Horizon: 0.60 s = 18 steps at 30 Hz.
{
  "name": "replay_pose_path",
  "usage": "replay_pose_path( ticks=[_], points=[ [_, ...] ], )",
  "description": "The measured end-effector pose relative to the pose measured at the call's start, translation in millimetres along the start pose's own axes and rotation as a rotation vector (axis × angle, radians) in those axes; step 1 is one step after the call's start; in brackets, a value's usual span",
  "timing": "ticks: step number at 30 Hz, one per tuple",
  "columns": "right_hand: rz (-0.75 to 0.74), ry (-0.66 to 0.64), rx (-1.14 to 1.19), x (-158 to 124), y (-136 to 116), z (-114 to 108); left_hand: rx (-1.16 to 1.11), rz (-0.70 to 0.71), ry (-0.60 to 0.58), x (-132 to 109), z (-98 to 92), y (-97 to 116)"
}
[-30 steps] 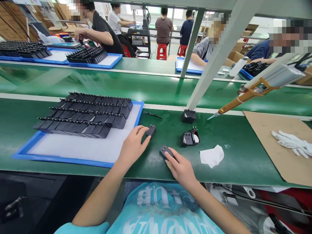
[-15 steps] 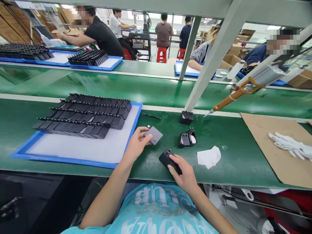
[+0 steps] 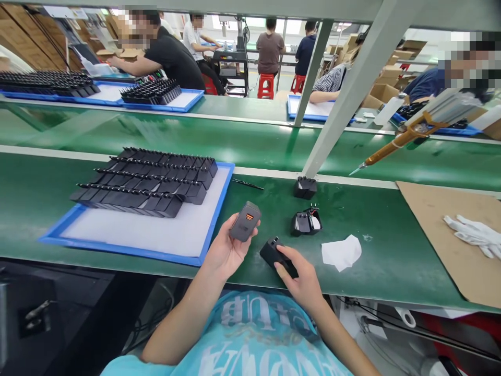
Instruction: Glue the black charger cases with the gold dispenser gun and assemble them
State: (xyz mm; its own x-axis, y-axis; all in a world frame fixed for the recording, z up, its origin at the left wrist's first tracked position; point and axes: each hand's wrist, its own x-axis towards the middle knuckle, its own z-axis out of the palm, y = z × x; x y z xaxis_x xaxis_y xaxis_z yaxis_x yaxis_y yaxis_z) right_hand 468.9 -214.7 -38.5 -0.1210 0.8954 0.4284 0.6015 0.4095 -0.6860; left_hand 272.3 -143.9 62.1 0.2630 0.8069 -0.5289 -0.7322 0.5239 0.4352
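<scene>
Left hand [image 3: 225, 250]: lifted off the bench [image 3: 383, 261], palm up, grip closed on a grey plug body [image 3: 245, 221], thumb along its near side, fingers behind. Long axis of that body tilted from lower left to upper right, broad face to the camera. Orange marking on the face, possibly a label or logo, too small to read. Right hand [image 3: 301, 279]: low over the near edge of the bench, grip clenched on a black plug body [image 3: 276, 254]; long axis from upper left to lower right, free end toward the grey one. Black body just right of and below the grey body, near but apart, each nearest the hand that holds it. Farther back on the bench: open black housing [image 3: 306, 221] with small metal parts showing, second black housing [image 3: 305, 187] by the frame post, tweezers [image 3: 246, 184], crumpled white wipe [image 3: 341, 252]. Left: blue tray [image 3: 129, 245], white liner, four rows of black plug bodies [image 3: 148, 180]. Right: cardboard sheet [image 3: 442, 219] bearing white gloves [image 3: 473, 235]; orange-handled tool [image 3: 387, 151] hung above, tip pointing down-left. Teal shirt [image 3: 254, 339] at the bottom edge, white print seen upside down, only partly legible. Other people seated at benches beyond.
</scene>
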Motion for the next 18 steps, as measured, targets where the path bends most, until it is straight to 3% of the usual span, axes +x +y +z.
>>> replay_pose_path(
  ticks=[8,13,18],
  points=[
    [0.002,-0.013,-0.029,-3,3,0,0.048,-0.009,-0.126,4,-10.1,0],
    [-0.002,-0.019,-0.054,-3,3,0,0.127,0.059,-0.265,7,-17.7,-1],
    [-0.051,0.026,-0.099,-3,2,1,0.291,0.234,-0.292,10,-26.8,-2]
  ],
)
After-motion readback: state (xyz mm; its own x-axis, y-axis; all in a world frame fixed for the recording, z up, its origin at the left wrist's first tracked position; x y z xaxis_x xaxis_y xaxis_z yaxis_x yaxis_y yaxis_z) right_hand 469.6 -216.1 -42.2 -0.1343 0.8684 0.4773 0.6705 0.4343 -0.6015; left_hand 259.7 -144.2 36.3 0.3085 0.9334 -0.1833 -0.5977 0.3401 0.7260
